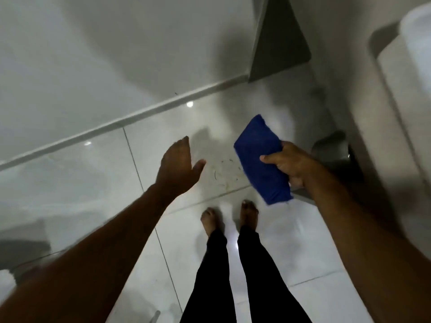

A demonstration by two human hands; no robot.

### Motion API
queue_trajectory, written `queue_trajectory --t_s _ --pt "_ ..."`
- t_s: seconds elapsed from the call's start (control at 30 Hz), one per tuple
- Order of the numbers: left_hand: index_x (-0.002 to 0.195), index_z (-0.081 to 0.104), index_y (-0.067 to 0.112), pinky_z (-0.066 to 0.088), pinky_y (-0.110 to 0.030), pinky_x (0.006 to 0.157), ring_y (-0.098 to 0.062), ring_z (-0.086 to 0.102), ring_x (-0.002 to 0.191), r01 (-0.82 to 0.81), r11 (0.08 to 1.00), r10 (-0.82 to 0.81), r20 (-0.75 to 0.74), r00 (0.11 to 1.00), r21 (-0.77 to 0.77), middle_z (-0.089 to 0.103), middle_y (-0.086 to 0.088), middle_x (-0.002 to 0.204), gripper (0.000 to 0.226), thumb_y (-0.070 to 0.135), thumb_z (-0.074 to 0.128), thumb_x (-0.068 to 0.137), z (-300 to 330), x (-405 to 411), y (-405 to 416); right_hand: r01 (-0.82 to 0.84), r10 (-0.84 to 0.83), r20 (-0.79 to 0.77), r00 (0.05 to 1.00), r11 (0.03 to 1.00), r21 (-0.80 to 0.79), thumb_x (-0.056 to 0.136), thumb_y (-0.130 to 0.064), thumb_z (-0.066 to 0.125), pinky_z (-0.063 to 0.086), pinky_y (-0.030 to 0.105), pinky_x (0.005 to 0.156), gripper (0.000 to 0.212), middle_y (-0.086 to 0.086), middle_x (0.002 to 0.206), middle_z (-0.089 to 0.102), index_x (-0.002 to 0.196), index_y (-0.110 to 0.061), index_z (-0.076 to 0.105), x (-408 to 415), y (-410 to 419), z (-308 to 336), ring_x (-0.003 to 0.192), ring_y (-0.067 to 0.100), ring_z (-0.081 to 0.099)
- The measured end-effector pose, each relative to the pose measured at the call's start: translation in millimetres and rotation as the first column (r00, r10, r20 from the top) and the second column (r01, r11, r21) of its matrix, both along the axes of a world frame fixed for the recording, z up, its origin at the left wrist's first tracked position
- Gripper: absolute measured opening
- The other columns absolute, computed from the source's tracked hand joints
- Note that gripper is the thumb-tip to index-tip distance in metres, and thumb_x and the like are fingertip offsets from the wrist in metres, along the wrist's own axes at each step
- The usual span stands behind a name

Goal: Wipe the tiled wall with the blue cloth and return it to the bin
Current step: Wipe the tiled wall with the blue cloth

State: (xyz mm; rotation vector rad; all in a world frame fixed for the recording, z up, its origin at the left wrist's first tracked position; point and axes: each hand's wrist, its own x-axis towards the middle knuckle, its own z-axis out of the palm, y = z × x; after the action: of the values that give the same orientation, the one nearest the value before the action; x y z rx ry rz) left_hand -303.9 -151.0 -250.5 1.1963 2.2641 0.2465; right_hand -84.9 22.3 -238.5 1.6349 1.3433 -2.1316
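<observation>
A folded blue cloth (261, 157) is gripped in my right hand (288, 165), held in the air above the floor at centre right. My left hand (178, 167) hangs free at the centre with fingers spread and nothing in it. The pale glossy wall (93, 54) fills the upper left, meeting the floor along a white skirting strip (130, 117). No bin is clearly visible.
White floor tiles (291, 248) lie below, with small bits of debris (224, 173) between my hands. My bare feet (229, 217) stand at the centre bottom. A grey wall-mounted shape (277, 40) is at top centre right, a white fixture (405, 94) at far right.
</observation>
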Motion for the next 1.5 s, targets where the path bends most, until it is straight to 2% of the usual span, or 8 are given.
queue_trajectory --t_s 0.2,0.6,0.77,0.87,0.97,1.17,1.33,1.5 --pt "0.148 0.003 -0.010 0.012 -0.054 0.119 -0.045 0.002 0.147 0.164 0.934 -0.181 -0.026 0.983 -0.318 0.007 -0.034 0.157 0.103 0.049 0.060 0.086 -225.9 14.2 -47.8 -0.020 -0.011 0.183 0.983 0.986 0.165 0.094 -0.004 0.054 0.047 0.044 0.104 0.050 0.010 0.139 0.056 0.142 -0.013 0.045 7.4 12.3 -205.1 0.120 0.027 0.056" --pt "0.148 -0.005 -0.008 0.003 -0.053 0.120 -0.043 -0.008 0.147 0.144 0.899 -0.147 0.026 0.989 -0.414 -0.006 -0.032 0.158 0.115 0.048 0.069 0.081 -524.9 19.8 -87.1 -0.288 -0.049 0.641 0.766 0.865 0.411 0.091 -0.003 0.054 0.042 0.039 0.107 0.069 0.015 0.149 0.048 0.153 -0.017 0.026 6.4 -39.6 -507.1 0.132 0.034 0.050" --pt "0.148 -0.009 -0.005 0.004 -0.051 0.119 -0.042 -0.010 0.147 0.053 0.911 -0.050 0.019 0.999 -0.410 -0.010 -0.030 0.159 0.125 0.049 0.076 0.074 -563.9 3.4 -91.2 -0.709 0.477 0.624 0.619 0.682 0.181 0.096 -0.035 0.054 0.017 0.056 0.120 0.081 0.017 0.165 -0.009 0.157 -0.020 0.002 -16.7 -84.0 -555.0 0.149 0.045 0.003" --pt "0.147 -0.015 -0.004 0.009 -0.053 0.119 -0.042 -0.015 0.146 0.028 0.915 -0.008 0.052 0.999 -0.402 -0.019 -0.029 0.157 0.134 0.049 0.081 0.069 -574.7 -3.7 -92.6 -0.500 0.159 0.632 0.759 0.764 0.407 0.098 -0.037 0.049 0.024 0.055 0.118 0.071 0.020 0.164 0.007 0.157 -0.023 0.011 -29.0 -82.1 -569.2 0.147 0.044 0.017" --pt "0.147 -0.018 0.000 0.012 -0.053 0.118 -0.041 -0.019 0.145 0.029 0.924 -0.006 0.062 0.998 -0.381 -0.024 -0.026 0.157 0.136 0.048 0.081 0.068 -582.5 -6.3 -95.2 -0.542 0.105 0.751 0.651 0.757 0.365 0.095 -0.031 0.055 0.028 0.063 0.111 0.074 0.022 0.163 0.006 0.156 -0.026 0.013 -54.8 -77.3 -585.6 0.143 0.051 0.016" --pt "0.149 -0.013 -0.003 0.013 -0.051 0.120 -0.042 -0.014 0.146 0.036 0.934 -0.027 0.032 0.999 -0.356 -0.018 -0.027 0.158 0.135 0.050 0.081 0.068 -579.2 -4.0 -95.4 -0.932 0.640 0.693 0.331 0.106 0.347 0.089 -0.025 0.056 0.003 0.075 0.111 0.092 0.009 0.165 -0.017 0.153 -0.038 -0.009 -0.5 -142.2 -593.5 0.147 0.049 -0.014" --pt "0.149 -0.013 -0.001 0.012 -0.050 0.120 -0.039 -0.014 0.146 0.047 0.938 -0.039 0.029 0.999 -0.343 -0.018 -0.025 0.158 0.135 0.052 0.080 0.067 -580.0 -4.9 -99.3 -0.838 0.376 0.756 0.536 0.344 0.424 0.096 -0.038 0.041 0.006 0.079 0.107 0.074 0.011 0.166 -0.012 0.149 -0.041 -0.009 -32.2 -39.1 -624.2 0.146 0.051 -0.011" --pt "0.150 -0.014 0.003 0.015 -0.048 0.120 -0.034 -0.015 0.146 0.049 0.936 -0.042 0.027 0.999 -0.348 -0.019 -0.020 0.159 0.136 0.056 0.078 0.067 -578.8 -7.8 -103.4 -0.842 0.621 0.679 0.391 -0.058 0.537 0.072 -0.037 0.068 0.000 0.079 0.107 0.103 0.012 0.167 -0.004 0.153 -0.036 0.005 -51.1 -126.8 -620.2 0.148 0.050 -0.004"
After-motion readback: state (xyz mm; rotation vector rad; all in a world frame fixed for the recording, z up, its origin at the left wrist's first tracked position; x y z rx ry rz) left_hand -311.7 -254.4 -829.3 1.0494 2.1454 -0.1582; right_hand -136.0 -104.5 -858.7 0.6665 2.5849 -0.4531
